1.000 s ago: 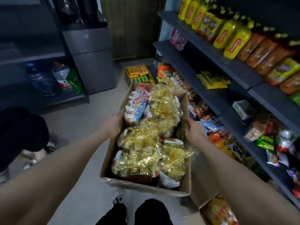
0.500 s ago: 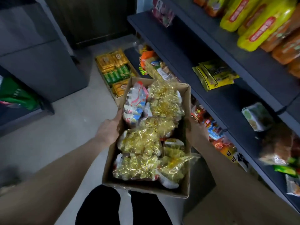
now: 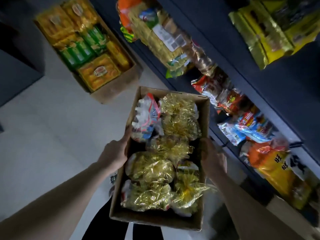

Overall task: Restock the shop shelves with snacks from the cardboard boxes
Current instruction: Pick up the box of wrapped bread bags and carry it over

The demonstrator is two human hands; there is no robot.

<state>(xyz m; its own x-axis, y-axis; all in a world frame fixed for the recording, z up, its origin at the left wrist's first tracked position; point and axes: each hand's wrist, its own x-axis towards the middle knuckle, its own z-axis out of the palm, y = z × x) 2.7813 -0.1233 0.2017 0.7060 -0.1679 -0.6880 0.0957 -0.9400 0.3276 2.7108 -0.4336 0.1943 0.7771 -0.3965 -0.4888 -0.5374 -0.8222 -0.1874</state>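
I am still carrying the cardboard box point(image 3: 205, 116) between both grips. My left grip point(image 3: 114, 153) is clasping the left wall with the thumb hooked inside, and my right grip point(image 3: 213, 157) is wrapping the right wall. Compared with a second ago, I am looking far more steeply down. The dark shelving point(image 3: 259, 90) is now running just outside my right grip, and the second box point(image 3: 117, 89), which was far down the aisle, is lying on the floor just beyond my left grip. The gold cellophane packs point(image 3: 180, 115) and the red, white and blue pack point(image 3: 147, 118) are lying as before, so I judge that I am lining up to start unloading. Outside my right grip, the orange bag point(image 3: 266, 153) is showing bold black Chinese characters, possibly 旺. The yellow print on the red bag point(image 3: 230, 101) and the oval label on the yellow pack point(image 3: 98, 73) are blurring too much to read.
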